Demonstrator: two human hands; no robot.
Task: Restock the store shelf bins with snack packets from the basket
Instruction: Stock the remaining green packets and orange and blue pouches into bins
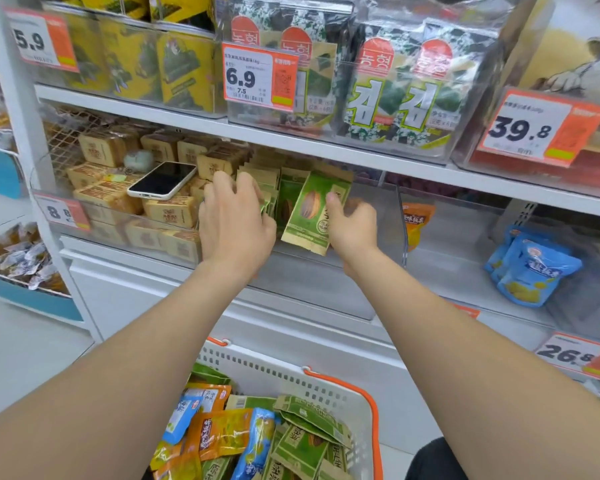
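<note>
1. The left hand [236, 223] has its fingers bent over the tops of the standing green packets [262, 181] and holds the row back. The right hand [354, 226] pinches one green packet [310, 216], thumb on its face and fingers behind, tilted at the front of that row.
2. The step looks like placing: the held packet is inside the bin but not yet upright. The next move probably calls for swinging its lower edge in, standing it flush against the row, then letting go with both hands without the row flopping forward.
3. The middle clear bin [378, 220] holds that green row at its left end. The rest of it, to the right of the hands, shows bare floor, so plenty of room remains.
4. The bin to the right holds one orange packet [417, 220] against its left wall and a small heap of blue packets [530, 268].
5. The bin to the left is packed with tan wrapped blocks [167, 211], with a phone [162, 180] lying on top.
6. The white basket [291, 374] below sits between the forearms, loaded with mixed green, orange and blue packets [257, 441], so the restocking seems far from finished.
</note>
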